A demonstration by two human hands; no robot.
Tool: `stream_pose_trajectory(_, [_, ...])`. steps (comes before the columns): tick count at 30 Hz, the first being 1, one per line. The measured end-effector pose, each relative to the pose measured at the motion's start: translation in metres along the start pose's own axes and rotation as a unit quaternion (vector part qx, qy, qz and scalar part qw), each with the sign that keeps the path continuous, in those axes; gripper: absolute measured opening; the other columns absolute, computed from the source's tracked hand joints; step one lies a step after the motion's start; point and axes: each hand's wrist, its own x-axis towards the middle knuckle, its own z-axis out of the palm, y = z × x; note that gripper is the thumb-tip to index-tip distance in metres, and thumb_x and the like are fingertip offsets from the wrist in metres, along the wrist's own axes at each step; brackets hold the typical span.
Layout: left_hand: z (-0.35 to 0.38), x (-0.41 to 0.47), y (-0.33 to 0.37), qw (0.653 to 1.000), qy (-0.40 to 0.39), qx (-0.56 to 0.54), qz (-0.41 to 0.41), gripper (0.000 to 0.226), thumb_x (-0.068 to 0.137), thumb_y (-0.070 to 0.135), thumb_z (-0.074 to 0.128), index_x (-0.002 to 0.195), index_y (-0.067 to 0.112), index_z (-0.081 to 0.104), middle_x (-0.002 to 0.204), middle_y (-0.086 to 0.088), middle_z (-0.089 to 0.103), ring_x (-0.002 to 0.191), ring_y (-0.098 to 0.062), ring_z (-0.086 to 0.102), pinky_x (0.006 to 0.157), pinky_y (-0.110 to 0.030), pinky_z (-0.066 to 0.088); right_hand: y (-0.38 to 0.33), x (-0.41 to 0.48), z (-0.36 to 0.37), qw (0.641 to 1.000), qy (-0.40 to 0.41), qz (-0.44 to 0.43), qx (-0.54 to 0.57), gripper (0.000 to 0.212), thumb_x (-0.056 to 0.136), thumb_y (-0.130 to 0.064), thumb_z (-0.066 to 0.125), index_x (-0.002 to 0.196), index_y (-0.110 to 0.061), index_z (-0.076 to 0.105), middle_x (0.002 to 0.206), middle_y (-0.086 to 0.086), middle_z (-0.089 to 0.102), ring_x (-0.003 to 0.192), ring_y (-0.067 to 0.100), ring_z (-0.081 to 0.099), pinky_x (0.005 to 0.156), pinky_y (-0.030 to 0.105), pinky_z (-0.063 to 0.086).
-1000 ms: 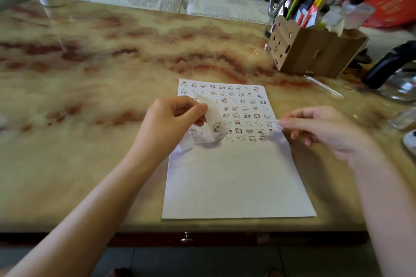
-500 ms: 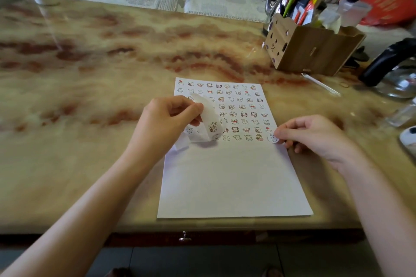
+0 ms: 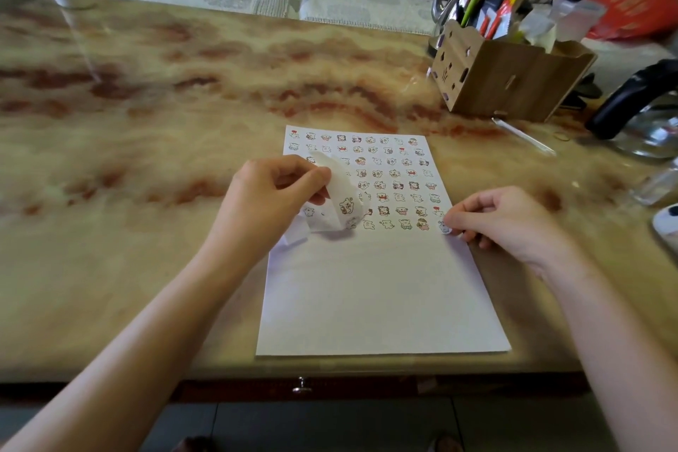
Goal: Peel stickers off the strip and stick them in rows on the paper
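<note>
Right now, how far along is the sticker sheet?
Done: rows of small cartoon stickers fill the upper part of the white paper sheet. In hand: the right hand pinches a small white sticker at the right end of the lowest row; the left hand holds the curled translucent sticker strip. Left: the sheet's lower half is blank.

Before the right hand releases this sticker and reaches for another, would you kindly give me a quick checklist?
1. The small white sticker lines up at the bottom row's right end: ok.
2. The right hand pinches it on the white sheet of paper: ok.
3. Sticker lies fully flat: cannot tell, fingers cover part of it.
4. The left hand grips the curled translucent sticker strip: ok.
5. A sticker remains on that strip: ok.
</note>
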Motion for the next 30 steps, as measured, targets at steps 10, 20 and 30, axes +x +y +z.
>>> stream_pose_trajectory(10, [0.000,-0.001,0.001,1.000,0.000,0.003,0.004,0.018,0.089,0.022,0.061,0.079,0.014,0.074,0.070,0.006,0.073,0.060,0.007,0.061,0.060,-0.005,0.044,0.001,0.001,0.004,1.000,0.017,-0.004,-0.016,0.006,0.077,-0.008,0.072,0.072,-0.010,0.070,0.058,-0.004,0.066,0.042,-0.003,0.053,0.048,0.015,0.041])
stream_pose_trajectory(20, [0.000,-0.001,0.002,1.000,-0.001,-0.001,0.001,0.018,0.089,0.022,0.061,0.078,0.014,0.073,0.070,0.006,0.073,0.060,0.007,0.061,0.060,-0.005,0.043,0.006,0.005,0.006,0.999,0.023,-0.017,-0.021,0.010,0.077,-0.006,0.072,0.069,-0.010,0.067,0.059,0.000,0.066,0.042,0.000,0.053,0.046,0.012,0.041])
stream_pose_trajectory(30, [-0.001,-0.002,0.002,1.000,0.001,0.002,0.000,0.018,0.088,0.022,0.061,0.077,0.015,0.073,0.069,0.008,0.073,0.059,0.007,0.060,0.061,-0.006,0.044,0.011,0.004,0.005,0.997,0.032,-0.046,-0.047,0.015,0.076,-0.017,0.078,0.077,-0.013,0.064,0.056,0.002,0.051,0.053,0.015,0.040,0.054,0.029,0.027])
